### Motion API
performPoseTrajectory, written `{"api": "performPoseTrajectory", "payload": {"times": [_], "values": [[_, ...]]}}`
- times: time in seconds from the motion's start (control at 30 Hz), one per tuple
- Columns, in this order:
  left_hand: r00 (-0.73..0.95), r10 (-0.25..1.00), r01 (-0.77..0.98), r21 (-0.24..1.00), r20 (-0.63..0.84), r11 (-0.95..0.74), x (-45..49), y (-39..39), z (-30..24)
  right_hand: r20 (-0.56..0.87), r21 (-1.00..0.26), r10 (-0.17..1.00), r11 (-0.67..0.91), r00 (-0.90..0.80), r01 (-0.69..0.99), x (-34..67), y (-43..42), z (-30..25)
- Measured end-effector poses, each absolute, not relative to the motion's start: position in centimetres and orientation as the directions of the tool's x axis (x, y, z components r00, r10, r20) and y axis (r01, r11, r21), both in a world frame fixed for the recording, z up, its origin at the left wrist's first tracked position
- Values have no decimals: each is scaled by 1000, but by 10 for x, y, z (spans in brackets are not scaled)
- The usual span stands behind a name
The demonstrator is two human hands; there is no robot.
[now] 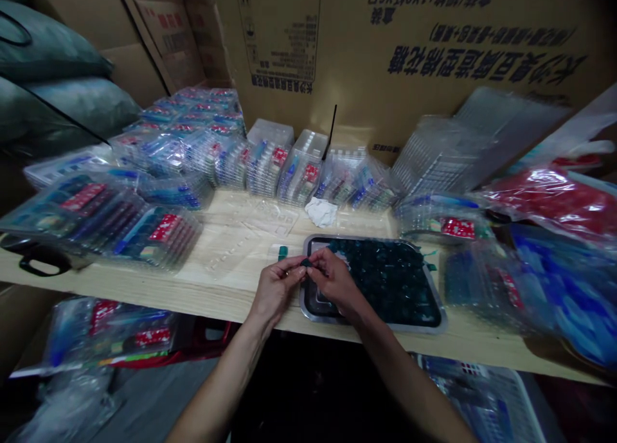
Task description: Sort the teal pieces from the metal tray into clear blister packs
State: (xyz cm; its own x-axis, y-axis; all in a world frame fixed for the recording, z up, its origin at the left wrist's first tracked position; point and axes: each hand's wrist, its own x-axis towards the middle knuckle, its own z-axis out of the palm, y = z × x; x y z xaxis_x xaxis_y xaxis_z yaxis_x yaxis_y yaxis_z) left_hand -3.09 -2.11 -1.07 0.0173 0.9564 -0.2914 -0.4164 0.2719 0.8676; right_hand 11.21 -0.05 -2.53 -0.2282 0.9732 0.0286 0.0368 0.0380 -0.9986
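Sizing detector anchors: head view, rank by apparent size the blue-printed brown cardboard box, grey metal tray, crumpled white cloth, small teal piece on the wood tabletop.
1. Blue-printed brown cardboard box, cropped by the frame.
2. Grey metal tray.
3. Crumpled white cloth.
4. Small teal piece.
No close calls. The box is also farthest away.

The small piece (305,262) pinched between the fingers (293,271) is coloured dark blue-green. The tray (385,326) is rimmed in grey and black inside, and is filled with a heap of pieces (390,279) in the same dark blue-green. The surface (231,282) is made of pale yellow wood. A crumpled cloth (321,211) is seen in white. The clear packs (164,227) are marked with red labels and blue stripes. The big box (434,57) is coloured brown and printed with dark blue letters. A red bag (554,205) and a blue bag (563,295) are seen.
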Motion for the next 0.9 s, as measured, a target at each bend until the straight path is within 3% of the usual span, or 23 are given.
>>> {"api": "performPoseTrajectory", "payload": {"times": [0.27, 0.43, 0.73, 0.9], "values": [[160, 955, -399, 868, -250, 294, -42, -22, -6, -9, -1000, 951, -10, -309, -1, 112, -4, -10], [255, 928, -317, 883, -272, 346, -47, -23, -7, 105, -964, 930, 183, -352, 194, 115, -7, -9], [98, 952, -331, 893, -289, 305, -48, -29, -12, 108, -933, 937, 210, -332, 292, 113, -14, -18], [178, 934, -257, 901, -310, 348, -46, -32, -13, 215, -857, 930, 327, -299, 398, 111, -20, -11]]}}
